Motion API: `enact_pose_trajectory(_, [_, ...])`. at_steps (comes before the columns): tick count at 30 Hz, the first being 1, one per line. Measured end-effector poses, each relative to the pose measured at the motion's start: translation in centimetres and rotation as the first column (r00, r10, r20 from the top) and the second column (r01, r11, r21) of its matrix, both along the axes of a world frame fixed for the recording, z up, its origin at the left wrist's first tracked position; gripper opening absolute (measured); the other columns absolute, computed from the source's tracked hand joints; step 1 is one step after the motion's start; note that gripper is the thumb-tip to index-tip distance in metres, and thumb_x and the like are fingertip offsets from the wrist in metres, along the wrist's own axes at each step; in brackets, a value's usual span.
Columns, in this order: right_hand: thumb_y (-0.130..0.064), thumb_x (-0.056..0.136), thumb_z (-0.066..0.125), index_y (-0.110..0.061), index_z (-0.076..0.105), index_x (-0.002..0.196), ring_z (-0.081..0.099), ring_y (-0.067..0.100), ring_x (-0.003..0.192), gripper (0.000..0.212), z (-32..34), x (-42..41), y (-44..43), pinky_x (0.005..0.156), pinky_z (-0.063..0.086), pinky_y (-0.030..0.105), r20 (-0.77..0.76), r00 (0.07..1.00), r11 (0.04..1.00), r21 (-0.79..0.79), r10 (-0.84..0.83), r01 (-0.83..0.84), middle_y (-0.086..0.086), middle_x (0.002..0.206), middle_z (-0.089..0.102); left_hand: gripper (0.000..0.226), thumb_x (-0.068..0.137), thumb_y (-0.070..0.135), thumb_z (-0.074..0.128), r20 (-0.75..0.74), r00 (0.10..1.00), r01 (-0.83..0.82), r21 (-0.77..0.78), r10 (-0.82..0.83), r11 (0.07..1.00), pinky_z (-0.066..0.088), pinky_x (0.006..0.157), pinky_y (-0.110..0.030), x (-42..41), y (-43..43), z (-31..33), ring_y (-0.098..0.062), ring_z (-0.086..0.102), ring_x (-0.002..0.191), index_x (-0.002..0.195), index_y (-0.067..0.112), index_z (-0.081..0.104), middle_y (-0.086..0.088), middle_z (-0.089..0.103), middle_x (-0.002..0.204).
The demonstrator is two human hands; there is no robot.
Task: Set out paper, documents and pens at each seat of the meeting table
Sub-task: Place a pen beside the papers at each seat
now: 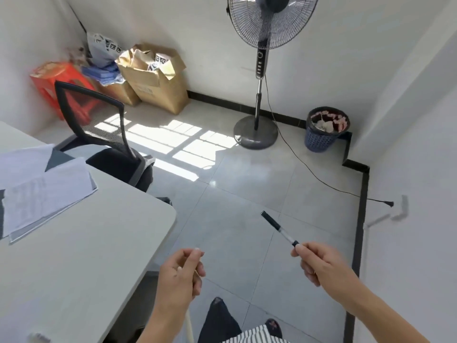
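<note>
The slim pen with a black cap and clear barrel (279,227) is in the air over the grey tiled floor (247,184), off the table and to the right of its rounded corner. My right hand (319,263) pinches it by the lower end between thumb and fingertips, the other fingers curled under. The capped end points up and away to the left. That forearm comes in from the lower right, wrist about level.

My left hand (180,271) hovers just past the edge of the white table (86,256), its back to the camera. Its fingers are curled in, thumb against the forefinger, round a thin pale rod (189,325) that runs down below the wrist. I cannot tell whether it is a second pen.

On the table to the left lie white printed sheets (44,191), overlapping on a grey folder. A black mesh-backed office chair (103,134) stands at the far side. A grey pedestal fan (259,95) and a dark blue plastic waste basket (326,129) stand by the wall.
</note>
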State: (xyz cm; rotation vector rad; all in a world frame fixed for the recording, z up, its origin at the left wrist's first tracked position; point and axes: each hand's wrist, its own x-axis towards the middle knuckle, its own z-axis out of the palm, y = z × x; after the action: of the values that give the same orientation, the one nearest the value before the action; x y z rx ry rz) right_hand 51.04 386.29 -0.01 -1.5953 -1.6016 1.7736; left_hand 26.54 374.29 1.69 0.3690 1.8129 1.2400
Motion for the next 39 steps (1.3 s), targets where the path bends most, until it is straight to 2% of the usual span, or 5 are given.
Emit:
enact_pose_trajectory(10, [-0.020, 0.099, 0.051, -0.009, 0.067, 0.082, 0.054, 0.011, 0.050, 0.026, -2.0, -7.4, 16.5, 0.050, 0.037, 0.027, 0.052, 0.998, 0.999, 0.018, 0.041, -0.042, -0.003, 0.054, 0.059, 0.016, 0.094, 0.010, 0.055, 0.039, 0.997, -0.069, -0.044, 0.071, 0.997, 0.021, 0.032, -0.014, -7.6, 15.8, -3.0, -0.015, 0.036, 0.030, 0.089, -0.004, 0.060, -0.010, 0.055, 0.056])
enact_pose_trajectory(20, [-0.018, 0.098, 0.052, -0.004, 0.068, 0.083, 0.054, 0.012, 0.051, 0.025, 1.4, -18.8, 34.6, 0.049, 0.038, 0.025, 0.031, 0.997, 0.995, 0.068, 0.076, -0.078, 0.000, 0.057, 0.062, 0.015, 0.093, 0.014, 0.058, 0.004, 1.000, -0.026, 0.050, 0.026, 0.998, 0.025, 0.037, -0.017, -18.7, 35.1, 2.0, -0.014, 0.037, 0.036, 0.087, 0.001, 0.059, -0.008, 0.055, 0.061])
enact_pose_trajectory(28, [-0.012, 0.098, 0.053, 0.002, 0.066, 0.081, 0.053, 0.013, 0.047, 0.025, -1.3, -28.9, 50.1, 0.043, 0.038, 0.016, -0.002, 0.953, 0.953, 0.031, 0.303, -0.303, 0.002, 0.053, 0.061, 0.020, 0.092, 0.015, 0.059, -0.020, 0.958, -0.286, -0.046, 0.285, 0.957, 0.024, 0.035, -0.016, -25.8, 42.8, 0.3, -0.016, 0.036, 0.035, 0.088, -0.004, 0.060, -0.008, 0.055, 0.059])
enact_pose_trajectory(33, [-0.017, 0.098, 0.054, -0.005, 0.067, 0.081, 0.056, 0.011, 0.050, 0.024, -1.1, -37.7, 60.0, 0.047, 0.039, 0.019, 0.027, 0.857, 0.854, 0.082, 0.514, -0.515, 0.002, 0.056, 0.065, 0.019, 0.093, 0.011, 0.057, -0.022, 0.876, -0.482, -0.042, 0.481, 0.875, 0.021, 0.034, -0.014, -29.9, 47.6, 1.3, -0.016, 0.035, 0.034, 0.087, -0.007, 0.059, -0.008, 0.055, 0.057])
enact_pose_trajectory(39, [-0.015, 0.097, 0.054, -0.006, 0.068, 0.077, 0.057, 0.012, 0.050, 0.026, 0.3, -50.1, 65.5, 0.047, 0.038, 0.015, 0.070, 0.627, 0.612, 0.155, 0.776, -0.775, 0.003, 0.058, 0.065, 0.017, 0.093, 0.012, 0.057, -0.021, 0.694, -0.720, -0.013, 0.719, 0.694, 0.021, 0.038, -0.016, -33.1, 48.3, 1.7, -0.018, 0.038, 0.037, 0.084, 0.000, 0.064, -0.009, 0.056, 0.057])
